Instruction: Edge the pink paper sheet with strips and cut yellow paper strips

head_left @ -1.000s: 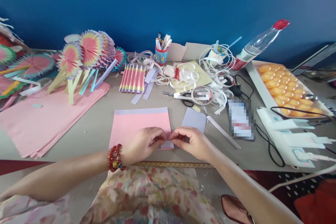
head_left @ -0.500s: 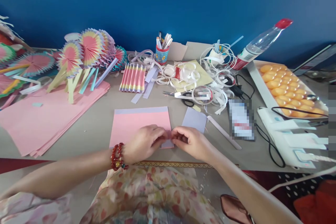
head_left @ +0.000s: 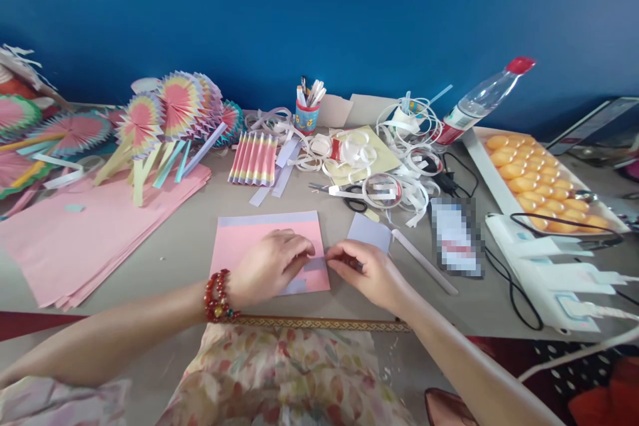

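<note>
A pink sheet of paper (head_left: 234, 246) with a purple band along its far edge lies flat in front of me. Over its right part, a short purple paper strip (head_left: 315, 264) stretches between my two hands. My right hand (head_left: 368, 273) pinches the strip's right end at the sheet's right edge. Curled above the sheet, my left hand (head_left: 264, 266) has its thumb and fingers closed at the strip's left end; the fingertip contact is partly hidden. More purple (head_left: 294, 287) shows along the near edge below my left hand. A purple paper piece (head_left: 369, 233) lies just beyond my right hand.
Pink sheets (head_left: 100, 233) and pleated paper fans (head_left: 180, 100) occupy the left. Behind are a pleated striped paper (head_left: 253, 158), a pen cup (head_left: 306, 118), tangled white strips (head_left: 359, 150) and scissors (head_left: 355, 203). Rightward lie a phone (head_left: 455, 236), power strip (head_left: 544, 273) and bottle (head_left: 479, 106).
My left hand has drawn back a little to the left, so the fingertips are farther apart and more of the purple strip shows between them. The whole view has shifted slightly.
</note>
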`<action>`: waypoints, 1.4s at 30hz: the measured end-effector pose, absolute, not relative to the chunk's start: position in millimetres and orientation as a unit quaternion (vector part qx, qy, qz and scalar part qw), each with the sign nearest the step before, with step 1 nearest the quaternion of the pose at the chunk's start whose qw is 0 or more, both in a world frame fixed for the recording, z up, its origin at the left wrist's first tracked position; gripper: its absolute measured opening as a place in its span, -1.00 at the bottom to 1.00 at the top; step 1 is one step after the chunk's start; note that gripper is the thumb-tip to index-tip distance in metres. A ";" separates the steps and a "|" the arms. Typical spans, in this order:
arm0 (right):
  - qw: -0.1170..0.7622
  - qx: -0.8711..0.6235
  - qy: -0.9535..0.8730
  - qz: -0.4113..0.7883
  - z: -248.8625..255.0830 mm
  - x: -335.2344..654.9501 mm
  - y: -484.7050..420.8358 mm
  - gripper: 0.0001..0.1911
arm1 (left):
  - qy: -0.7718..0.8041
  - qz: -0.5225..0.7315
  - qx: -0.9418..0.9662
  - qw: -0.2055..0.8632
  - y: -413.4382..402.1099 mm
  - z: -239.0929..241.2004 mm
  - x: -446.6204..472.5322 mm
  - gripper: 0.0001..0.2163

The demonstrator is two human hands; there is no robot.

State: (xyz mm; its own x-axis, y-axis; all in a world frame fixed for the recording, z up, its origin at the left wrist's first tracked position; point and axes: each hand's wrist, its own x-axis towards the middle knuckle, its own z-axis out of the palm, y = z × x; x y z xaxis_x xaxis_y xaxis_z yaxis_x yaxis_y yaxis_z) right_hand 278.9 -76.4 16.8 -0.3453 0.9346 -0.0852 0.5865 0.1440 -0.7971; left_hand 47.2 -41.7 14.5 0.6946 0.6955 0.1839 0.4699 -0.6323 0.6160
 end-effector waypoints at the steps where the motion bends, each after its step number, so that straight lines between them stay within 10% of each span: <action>1: 0.236 -0.532 -0.718 0.381 18.3 279.8 -74.8 -0.89 | 0.337 0.219 0.878 0.259 -33.2 15.6 47.2 -0.90; 16: 0.342 -0.624 -0.682 0.169 10.3 351.1 -81.5 -0.83 | 0.342 0.203 0.912 0.099 62.4 4.5 54.1 -0.77; 33: 0.157 -0.527 -0.835 -0.033 -4.6 330.3 -98.3 -0.86 | 0.194 0.147 0.964 0.105 -18.5 14.0 70.2 -0.81; 42: 0.203 -0.465 -0.862 -0.002 -8.0 322.4 -97.9 -0.81 | 0.174 0.063 0.980 0.070 -31.2 17.5 115.1 -0.85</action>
